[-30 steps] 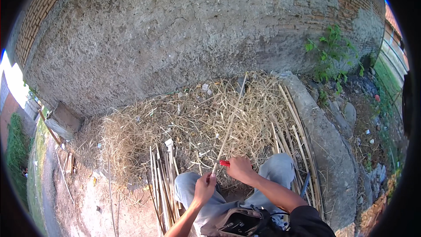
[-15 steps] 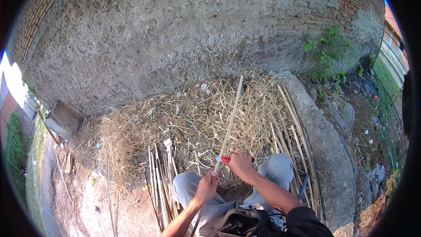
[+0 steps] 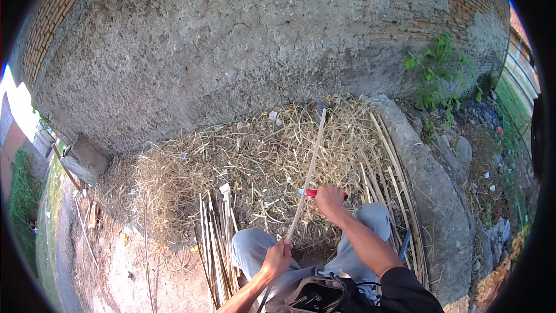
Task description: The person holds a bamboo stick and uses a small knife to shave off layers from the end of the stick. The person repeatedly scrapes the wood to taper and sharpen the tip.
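Observation:
A long pale bamboo strip point(image 3: 313, 159) slants away from me over the shavings. Its near end is gripped by my left hand point(image 3: 277, 259), closed around it above my left knee; a darker tail runs on below the fist. Farther up, my right hand point(image 3: 330, 202) is wrapped around the red handle of a knife point(image 3: 311, 192). The knife's short blade lies across the strip, roughly midway along the part beyond my left hand. Most of the handle is hidden under my right fingers.
Curly shavings point(image 3: 168, 191) cover the ground before me. Bundled strips point(image 3: 217, 249) lie by my left knee, and more strips point(image 3: 395, 185) by my right. A concrete kerb point(image 3: 431, 197) runs along the right. Behind stands a rough wall point(image 3: 249, 52), with a leafy plant point(image 3: 443, 72) at its foot.
My right hand and the knife have moved away from me along the strip. My left hand has come slightly nearer to me, so the gap between my hands is wider.

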The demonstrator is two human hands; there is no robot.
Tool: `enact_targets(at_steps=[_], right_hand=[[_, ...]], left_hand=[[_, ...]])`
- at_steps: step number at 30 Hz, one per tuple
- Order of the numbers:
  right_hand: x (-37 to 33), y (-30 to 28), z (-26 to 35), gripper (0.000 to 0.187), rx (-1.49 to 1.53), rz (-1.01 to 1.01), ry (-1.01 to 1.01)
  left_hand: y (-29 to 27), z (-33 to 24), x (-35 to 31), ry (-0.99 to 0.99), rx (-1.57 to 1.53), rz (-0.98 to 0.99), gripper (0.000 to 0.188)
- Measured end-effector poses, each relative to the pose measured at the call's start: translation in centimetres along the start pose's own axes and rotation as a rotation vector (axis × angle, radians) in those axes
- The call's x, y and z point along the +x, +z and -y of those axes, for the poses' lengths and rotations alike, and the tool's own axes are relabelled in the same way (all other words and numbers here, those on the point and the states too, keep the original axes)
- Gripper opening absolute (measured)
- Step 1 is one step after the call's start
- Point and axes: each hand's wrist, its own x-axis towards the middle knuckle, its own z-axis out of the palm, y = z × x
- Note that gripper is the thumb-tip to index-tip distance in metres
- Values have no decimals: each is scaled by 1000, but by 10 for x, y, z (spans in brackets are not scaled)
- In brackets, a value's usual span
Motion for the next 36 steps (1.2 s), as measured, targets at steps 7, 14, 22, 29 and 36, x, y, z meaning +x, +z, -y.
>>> enact_targets(at_steps=[7,14,22,29,36], right_hand=[[23,-21,-7,14,51,-96,85],[51,-43,-24,16,56,-100,120],[71,-42,-27,16,81,-164,152],[82,-44,-38,17,13,-169,137],[86,-19,-31,24,-41,-75,110]], left_hand=[[-21,-5,-40,-30,100,55,38],[-37,20,-83,-104,130,124,34],[-51,34,-124,186,217,-16,21],[-63,31,-168,90,207,-12,13],[-57,60,-196,-48,95,0,17]])
